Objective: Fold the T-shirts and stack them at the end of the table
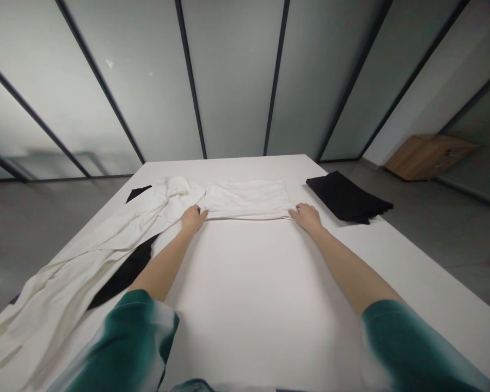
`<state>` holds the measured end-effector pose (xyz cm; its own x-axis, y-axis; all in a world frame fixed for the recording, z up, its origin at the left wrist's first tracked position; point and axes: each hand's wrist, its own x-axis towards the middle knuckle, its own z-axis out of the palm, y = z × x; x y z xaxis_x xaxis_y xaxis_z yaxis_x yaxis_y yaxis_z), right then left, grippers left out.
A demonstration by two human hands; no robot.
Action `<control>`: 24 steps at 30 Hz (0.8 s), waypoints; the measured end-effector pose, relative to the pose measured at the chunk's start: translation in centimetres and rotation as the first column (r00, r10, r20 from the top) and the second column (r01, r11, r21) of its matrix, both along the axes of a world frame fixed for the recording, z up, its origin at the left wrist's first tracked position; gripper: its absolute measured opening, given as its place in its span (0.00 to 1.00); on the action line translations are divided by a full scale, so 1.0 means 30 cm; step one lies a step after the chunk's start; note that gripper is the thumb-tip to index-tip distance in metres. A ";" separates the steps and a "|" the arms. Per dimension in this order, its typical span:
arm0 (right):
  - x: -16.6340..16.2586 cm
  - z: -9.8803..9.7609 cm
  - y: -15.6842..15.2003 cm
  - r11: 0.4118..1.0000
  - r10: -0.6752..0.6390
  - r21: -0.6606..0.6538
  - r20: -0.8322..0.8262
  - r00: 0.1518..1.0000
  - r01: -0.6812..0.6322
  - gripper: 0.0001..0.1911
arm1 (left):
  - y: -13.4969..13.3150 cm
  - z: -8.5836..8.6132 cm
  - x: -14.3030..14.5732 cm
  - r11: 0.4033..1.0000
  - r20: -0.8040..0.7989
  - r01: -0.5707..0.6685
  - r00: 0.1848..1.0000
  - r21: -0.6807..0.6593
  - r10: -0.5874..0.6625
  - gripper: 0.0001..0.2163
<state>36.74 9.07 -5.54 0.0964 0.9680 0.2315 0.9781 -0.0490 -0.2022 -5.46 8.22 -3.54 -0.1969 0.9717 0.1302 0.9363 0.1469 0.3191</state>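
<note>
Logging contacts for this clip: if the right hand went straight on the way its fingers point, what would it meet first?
Most likely the folded white cloth: the right hand has fingertips at that cloth's near right corner, though exact contact is hard to judge.

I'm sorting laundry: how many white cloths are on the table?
2: the folded cloth between left hand and right hand; the loose cloth heaped at left, possibly hiding more.

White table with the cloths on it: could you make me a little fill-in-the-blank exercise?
1. The left hand and right hand touch a folded cloth whose colour is ____.
2. The folded black fabric lies nearer the ____ hand.
3. The loose white fabric partly covers fabric coloured ____.

Missing words: white; right; black.
</note>
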 end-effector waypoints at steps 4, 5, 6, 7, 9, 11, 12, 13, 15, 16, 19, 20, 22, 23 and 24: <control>0.044 -0.019 -0.034 0.999 0.036 0.002 -0.112 0.993 -0.036 0.14 | -0.058 0.002 -0.026 0.997 0.107 0.072 0.991 0.032 -0.075 0.14; 0.052 -0.022 -0.043 0.998 0.059 0.016 -0.174 0.983 -0.057 0.13 | -0.071 0.005 -0.029 0.995 0.150 0.088 0.984 0.045 -0.094 0.12; 0.057 -0.024 -0.050 0.997 0.077 0.034 -0.250 0.965 -0.071 0.12 | -0.081 0.009 -0.030 0.994 0.197 0.097 0.975 0.053 -0.106 0.10; 0.059 -0.025 -0.055 0.996 0.090 0.057 -0.333 0.939 -0.075 0.12 | -0.087 0.013 -0.030 0.993 0.243 0.099 0.964 0.057 -0.110 0.09; 0.057 -0.023 -0.058 0.993 0.102 0.107 -0.503 0.858 -0.055 0.13 | -0.089 0.017 -0.027 0.993 0.343 0.083 0.933 0.082 -0.106 0.06; 0.047 -0.020 -0.055 0.988 0.111 0.156 -0.655 0.747 -0.011 0.16 | -0.081 0.013 -0.023 0.988 0.464 0.024 0.881 0.151 -0.092 0.06; 0.040 -0.020 -0.051 0.986 0.110 0.168 -0.717 0.688 0.017 0.17 | -0.076 0.008 -0.020 0.982 0.531 -0.018 0.843 0.186 -0.085 0.07; 0.033 -0.020 -0.048 0.985 0.102 0.168 -0.767 0.633 0.044 0.18 | -0.071 0.002 -0.018 0.976 0.597 -0.060 0.798 0.208 -0.078 0.08; 0.022 -0.022 -0.043 0.986 0.075 0.143 -0.837 0.543 0.086 0.19 | -0.064 -0.010 -0.016 0.971 0.703 -0.120 0.708 0.207 -0.063 0.09; 0.017 -0.023 -0.042 0.987 0.061 0.128 -0.857 0.511 0.096 0.19 | -0.063 -0.016 -0.016 0.971 0.738 -0.134 0.672 0.196 -0.056 0.08; 0.012 -0.021 -0.055 0.990 0.049 0.105 -0.877 0.478 0.091 0.20 | -0.066 -0.027 -0.021 0.976 0.787 -0.135 0.614 0.173 -0.054 0.08; 0.012 -0.019 -0.063 0.992 0.051 0.101 -0.872 0.487 0.077 0.20 | -0.070 -0.029 -0.024 0.977 0.791 -0.122 0.608 0.175 -0.065 0.08; 0.013 -0.014 -0.082 0.996 0.066 0.092 -0.850 0.523 0.023 0.22 | -0.080 -0.033 -0.030 0.979 0.783 -0.075 0.614 0.187 -0.102 0.10; 0.013 -0.011 -0.091 0.996 0.076 0.085 -0.836 0.544 -0.009 0.24 | -0.085 -0.035 -0.033 0.980 0.770 -0.045 0.625 0.195 -0.124 0.11; 0.014 -0.010 -0.098 0.996 0.089 0.080 -0.821 0.563 -0.040 0.25 | -0.090 -0.036 -0.036 0.979 0.751 -0.017 0.644 0.202 -0.144 0.11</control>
<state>37.16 6.13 -5.84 0.2069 0.9698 0.1291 0.3861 0.0403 -0.9216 -6.54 5.52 -4.64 -0.2431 0.9612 0.1304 0.3563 -0.0365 0.9337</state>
